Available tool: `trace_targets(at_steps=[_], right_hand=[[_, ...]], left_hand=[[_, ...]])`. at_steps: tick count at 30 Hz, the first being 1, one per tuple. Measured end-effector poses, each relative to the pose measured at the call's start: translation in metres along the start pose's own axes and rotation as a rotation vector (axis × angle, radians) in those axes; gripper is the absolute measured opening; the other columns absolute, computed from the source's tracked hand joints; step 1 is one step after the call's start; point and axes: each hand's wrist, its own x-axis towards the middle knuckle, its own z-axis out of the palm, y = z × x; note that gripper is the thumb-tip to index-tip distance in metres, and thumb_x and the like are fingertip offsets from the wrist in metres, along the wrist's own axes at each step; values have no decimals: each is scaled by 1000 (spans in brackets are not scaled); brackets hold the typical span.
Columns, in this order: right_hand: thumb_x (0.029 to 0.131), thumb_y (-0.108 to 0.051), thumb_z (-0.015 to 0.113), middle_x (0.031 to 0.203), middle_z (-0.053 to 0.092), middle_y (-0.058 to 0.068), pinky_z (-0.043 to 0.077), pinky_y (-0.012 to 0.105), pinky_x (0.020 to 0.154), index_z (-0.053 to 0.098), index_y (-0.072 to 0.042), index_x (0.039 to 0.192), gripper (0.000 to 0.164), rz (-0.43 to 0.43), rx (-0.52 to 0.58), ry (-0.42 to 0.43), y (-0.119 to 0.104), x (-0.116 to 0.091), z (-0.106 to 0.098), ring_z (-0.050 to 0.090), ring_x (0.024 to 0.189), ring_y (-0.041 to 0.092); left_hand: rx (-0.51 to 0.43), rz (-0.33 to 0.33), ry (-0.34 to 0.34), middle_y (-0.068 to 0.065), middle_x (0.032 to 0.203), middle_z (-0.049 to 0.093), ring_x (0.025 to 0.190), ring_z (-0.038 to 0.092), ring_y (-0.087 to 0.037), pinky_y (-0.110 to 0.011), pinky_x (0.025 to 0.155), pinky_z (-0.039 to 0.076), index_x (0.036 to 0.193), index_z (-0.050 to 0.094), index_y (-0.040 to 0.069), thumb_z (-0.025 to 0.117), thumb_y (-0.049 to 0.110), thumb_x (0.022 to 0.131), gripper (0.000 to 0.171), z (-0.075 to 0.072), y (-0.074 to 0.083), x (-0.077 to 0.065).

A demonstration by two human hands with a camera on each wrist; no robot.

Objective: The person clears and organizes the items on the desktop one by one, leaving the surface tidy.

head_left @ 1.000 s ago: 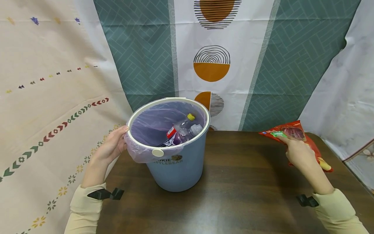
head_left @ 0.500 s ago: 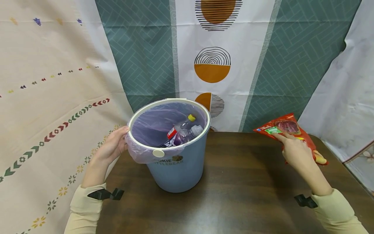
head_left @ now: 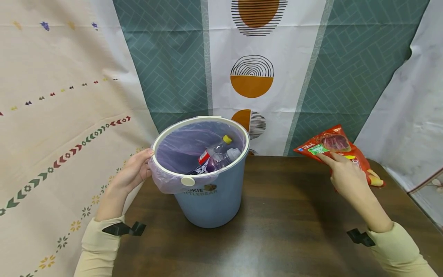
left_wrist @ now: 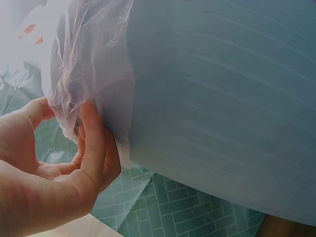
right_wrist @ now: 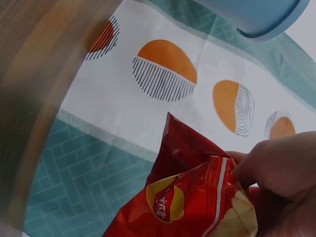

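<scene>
A blue trash can (head_left: 211, 204) with a cream rim and a thin purple liner bag (head_left: 169, 184) stands left of the middle in the head view. At its left rim my left hand (head_left: 129, 173) pinches the liner's overhanging edge, seen close in the left wrist view. On the right, my right hand (head_left: 349, 179) grips a red chip bag (head_left: 333, 142), held a little above the table. The right wrist view shows the crumpled bag (right_wrist: 192, 192) with its yellow logo, thumb against its edge. Plastic bottles (head_left: 216, 159) lie inside the can, one with a yellow cap.
The dark wooden table (head_left: 277, 223) extends between the can and my right arm. A patterned curtain (head_left: 166, 57) hangs behind it. Pale cloth (head_left: 62, 115) with coloured motifs covers the left side, and white cloth (head_left: 415, 111) the right.
My right hand has raised the chip bag and carried it slightly left, its top corner tilting upward. The left hand and the trash can have stayed put.
</scene>
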Motion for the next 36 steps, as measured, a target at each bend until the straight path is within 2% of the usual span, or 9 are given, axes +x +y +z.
trace_targets(at_steps=[2,4,7,19,27,36], right_hand=[[69,4,63,127,49,25,47,59,63,48,-14,130,65,-24,-6,31,-3,0,-1,53,94,46],[68,3,64,123,51,24,46,56,54,51,-14,127,64,-44,-34,77,-7,-2,-1,54,89,44],[68,3,63,123,51,25,46,55,54,51,-15,127,64,-66,-40,102,-10,-1,-1,54,90,45],[70,2,63,124,51,25,47,55,58,51,-15,127,61,-87,-58,112,-21,-1,-7,55,95,45],[67,1,70,122,54,21,47,59,71,52,-17,127,65,-145,-63,158,-34,1,-12,54,102,41],[66,0,74,120,57,16,45,58,82,52,-21,128,68,-246,-66,239,-43,3,-15,54,108,36]], left_hand=[[-1,1,-4,5,92,59,79,58,-3,-17,66,50,111,51,9,37,17,99,20,0,0,0],[-7,0,-6,5,92,58,79,58,-3,-17,66,50,111,51,9,37,16,99,20,0,1,0],[-9,-1,-10,5,93,58,80,58,-3,-16,66,50,113,50,9,36,17,99,21,0,1,-1],[-23,6,-21,5,94,59,81,58,-3,-16,68,50,113,50,8,35,14,99,21,1,3,-2],[-2,-17,15,6,93,59,81,58,-3,-17,68,50,112,50,9,36,16,99,20,3,4,-3],[6,-26,17,6,97,58,83,58,-3,-16,70,50,117,47,9,37,17,99,23,3,3,-2]])
